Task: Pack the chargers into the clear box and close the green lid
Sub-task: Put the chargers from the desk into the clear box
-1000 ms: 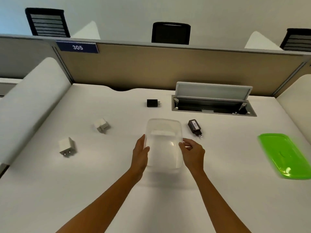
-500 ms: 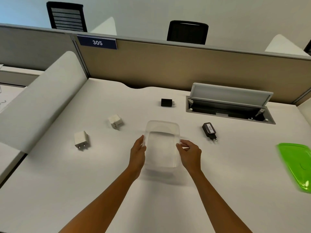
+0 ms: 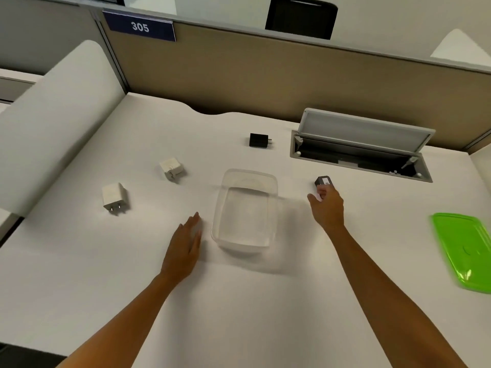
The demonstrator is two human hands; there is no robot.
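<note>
Clear box: we see the clear box [image 3: 245,211] empty on the white surface [image 3: 239,301], between our two grips.
Right grip: our right hand [image 3: 327,207] curls onto the labelled black charger [image 3: 323,181]; whether it pinches it, we cannot tell.
Left grip: our left hand [image 3: 186,245] is spread flat, just beside the box.
Other chargers: a black charger [image 3: 259,140] lies beyond the box; two white chargers [image 3: 114,196] [image 3: 171,167] lie left of the left grip.
Green lid: the green lid [image 3: 467,251] lies well right of the right grip.

left hand [image 3: 186,245] flat, right hand [image 3: 326,205] curled, reaching
</note>
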